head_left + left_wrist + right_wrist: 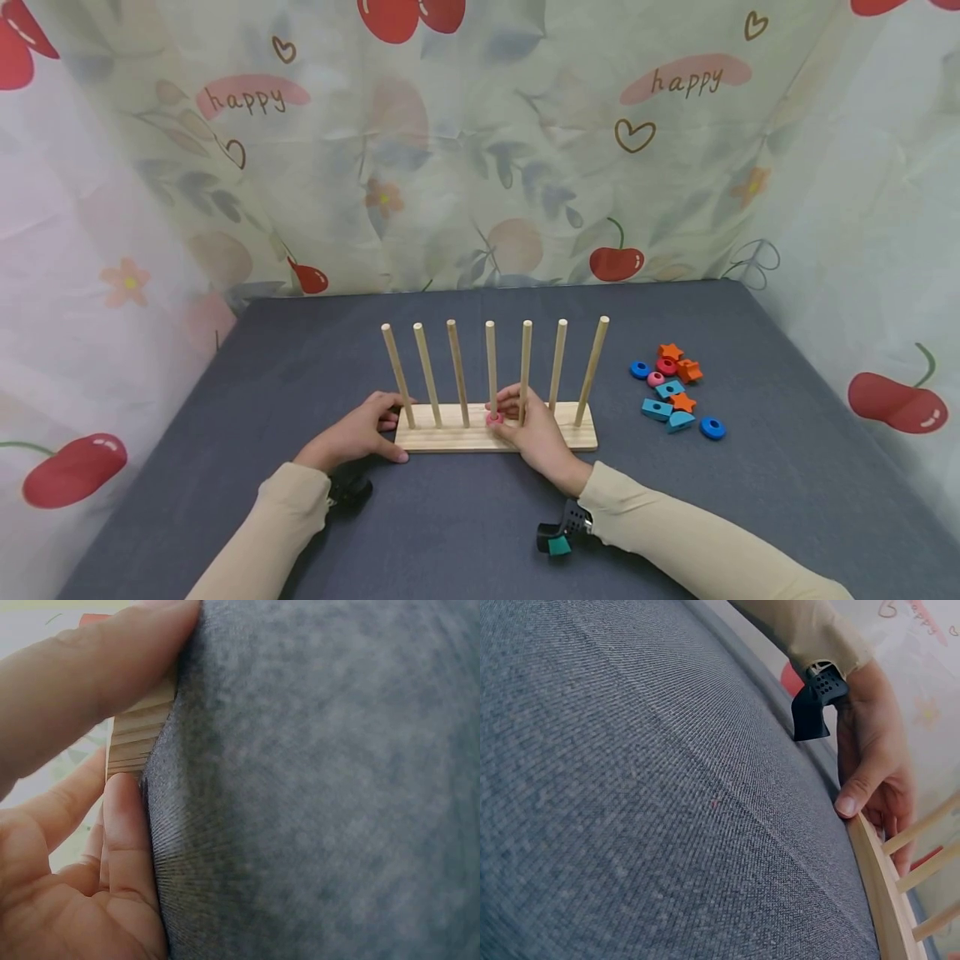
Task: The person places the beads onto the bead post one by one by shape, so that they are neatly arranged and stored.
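A wooden peg rack (465, 442), a pale flat base with several upright pegs, stands on the dark cloth. My left hand (365, 432) holds its left end, thumb at the front corner and fingers toward the back. In the left wrist view, the base's end (139, 735) shows between thumb and fingers. My right hand (536, 433) pinches a small pink ring (494, 418) low on the middle peg, close over the base. The right wrist view shows the left hand (877, 765) on the rack but not the right hand's fingers.
Right of the rack lies a loose group of pieces: orange stars (682, 402), blue rings (712, 428), light blue blocks (657, 409), a red ring (666, 367) and another pink ring (656, 379). A patterned curtain (480, 167) hangs behind the table and along both sides.
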`<state>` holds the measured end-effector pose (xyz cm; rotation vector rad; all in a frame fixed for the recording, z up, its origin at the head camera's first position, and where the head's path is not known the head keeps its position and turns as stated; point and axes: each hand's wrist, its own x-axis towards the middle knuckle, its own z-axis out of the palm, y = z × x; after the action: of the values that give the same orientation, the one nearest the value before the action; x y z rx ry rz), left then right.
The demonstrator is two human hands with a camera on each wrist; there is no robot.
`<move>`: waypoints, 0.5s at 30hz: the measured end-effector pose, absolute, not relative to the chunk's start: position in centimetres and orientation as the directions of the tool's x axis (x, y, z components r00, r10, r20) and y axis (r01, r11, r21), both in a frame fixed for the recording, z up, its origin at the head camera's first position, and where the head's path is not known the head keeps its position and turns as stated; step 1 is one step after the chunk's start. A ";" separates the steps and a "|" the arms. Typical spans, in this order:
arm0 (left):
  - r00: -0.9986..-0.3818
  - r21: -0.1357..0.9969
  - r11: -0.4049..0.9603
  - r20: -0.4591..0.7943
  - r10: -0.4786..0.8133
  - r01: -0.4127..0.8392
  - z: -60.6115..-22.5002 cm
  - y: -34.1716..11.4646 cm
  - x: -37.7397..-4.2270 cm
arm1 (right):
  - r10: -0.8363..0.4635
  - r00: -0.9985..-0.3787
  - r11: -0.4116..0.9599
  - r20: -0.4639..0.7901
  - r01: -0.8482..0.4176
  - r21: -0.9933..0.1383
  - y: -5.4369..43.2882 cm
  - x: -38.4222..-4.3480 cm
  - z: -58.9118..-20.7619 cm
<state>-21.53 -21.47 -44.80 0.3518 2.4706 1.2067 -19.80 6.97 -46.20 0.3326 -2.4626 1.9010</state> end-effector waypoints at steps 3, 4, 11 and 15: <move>-0.902 0.794 0.605 -0.213 0.377 0.065 -44.8 -21.5 -21.5 | -0.172 -0.975 0.227 0.139 -0.177 -0.958 7.0 -19.8 -46.1; -0.902 0.795 0.604 -0.215 0.374 0.061 -44.8 -21.5 -21.5 | -0.181 -0.974 0.220 0.137 -0.176 -0.960 7.1 -19.7 -46.1; -0.901 0.795 0.604 -0.225 0.371 0.050 -44.5 -21.3 -21.4 | -0.236 -0.966 0.280 0.108 -0.175 -0.944 8.1 -19.4 -45.8; -0.904 0.795 0.605 -0.228 0.362 0.041 -44.3 -21.2 -21.4 | -0.276 -0.957 0.339 0.091 -0.186 -0.922 8.9 -18.9 -45.2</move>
<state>-21.35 -21.25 -44.35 0.3238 2.4668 1.2087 -18.88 8.91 -45.17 0.4561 -2.6357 1.7972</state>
